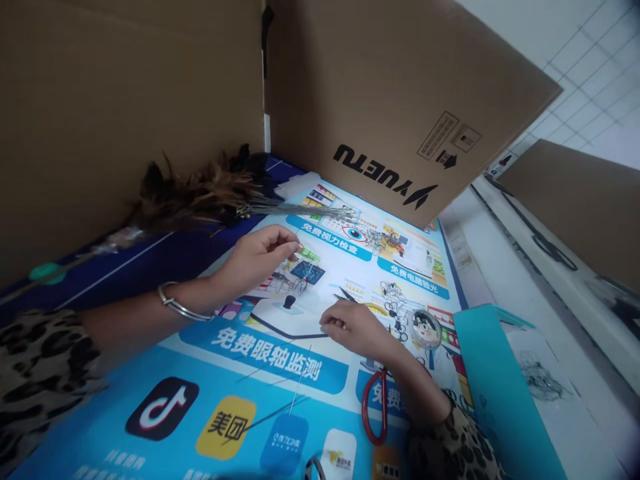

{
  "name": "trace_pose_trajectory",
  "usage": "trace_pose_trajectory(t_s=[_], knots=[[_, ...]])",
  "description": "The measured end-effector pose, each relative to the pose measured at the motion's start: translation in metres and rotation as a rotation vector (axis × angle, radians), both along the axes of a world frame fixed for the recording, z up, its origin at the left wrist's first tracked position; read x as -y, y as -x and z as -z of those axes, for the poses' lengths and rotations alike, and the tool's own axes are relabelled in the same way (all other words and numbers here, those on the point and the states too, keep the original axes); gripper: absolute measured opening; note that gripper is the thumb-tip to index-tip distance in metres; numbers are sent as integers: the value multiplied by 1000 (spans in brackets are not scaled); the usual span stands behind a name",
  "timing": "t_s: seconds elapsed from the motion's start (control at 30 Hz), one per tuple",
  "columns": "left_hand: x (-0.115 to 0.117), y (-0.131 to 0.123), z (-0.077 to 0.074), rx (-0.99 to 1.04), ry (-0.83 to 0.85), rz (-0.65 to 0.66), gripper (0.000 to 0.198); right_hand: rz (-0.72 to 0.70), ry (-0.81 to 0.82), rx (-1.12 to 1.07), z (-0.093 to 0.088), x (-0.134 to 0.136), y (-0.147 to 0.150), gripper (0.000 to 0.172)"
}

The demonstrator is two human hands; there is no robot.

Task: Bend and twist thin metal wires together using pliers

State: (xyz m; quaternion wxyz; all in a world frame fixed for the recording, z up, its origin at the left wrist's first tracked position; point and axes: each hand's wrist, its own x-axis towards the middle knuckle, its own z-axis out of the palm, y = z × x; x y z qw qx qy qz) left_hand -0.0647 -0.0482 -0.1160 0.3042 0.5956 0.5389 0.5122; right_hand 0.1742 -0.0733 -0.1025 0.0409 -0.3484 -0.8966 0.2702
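Observation:
My left hand, with a silver bangle at the wrist, is held over the printed sheet, thumb and fingertips pressed together; what they pinch is too small to name. To its right, my right hand is curled closed near the middle of the sheet, and anything in it is hidden. Scissors with red handles lie under the right forearm, and dark blades show just beyond that hand. Thin dark wire pieces lie on the blue part of the printed sheet. Small wire loops lie right of the hands.
Brown feathers and a bundle of thin wires lie at the back left. Tall cardboard panels stand behind. At the right, a teal box holds tangled wire. Another cardboard box stands far right.

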Motion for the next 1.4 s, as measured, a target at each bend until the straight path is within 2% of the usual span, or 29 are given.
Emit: trace_pose_trajectory(t_s=[0.1, 0.17, 0.3, 0.47, 0.63, 0.77, 0.87, 1.0, 1.2, 1.4], knots=[[-4, 3, 3, 7, -1, -69, 16, 158, -90, -90, 10, 0, -3, 12], [-7, 5, 4, 67, -4, -88, 13, 201, -174, -107, 15, 1, -4, 15], [-13, 10, 4, 199, -15, -100, 10, 158, -279, -37, 13, -4, 0, 20], [-21, 17, 7, 232, -32, -111, 10, 108, -316, 100, 4, -30, 14, 21], [-23, 19, 10, 240, -31, -110, 10, -7, -440, 181, 12, -59, 39, 18], [-22, 15, 9, 250, -20, -123, 8, 8, -443, 167, 24, -75, 47, 22], [-21, 13, 10, 233, 8, -121, 9, 88, -439, 159, 27, -83, 42, 21], [-22, 12, 17, 171, 22, -113, 13, 108, -468, 146, 22, -79, 37, 20], [-21, 12, 24, 125, 16, -99, 15, -163, -472, 86, 16, -57, 46, 29], [-14, 8, 19, 91, 35, -63, 16, -146, -421, 127, 13, -44, 30, 27]])
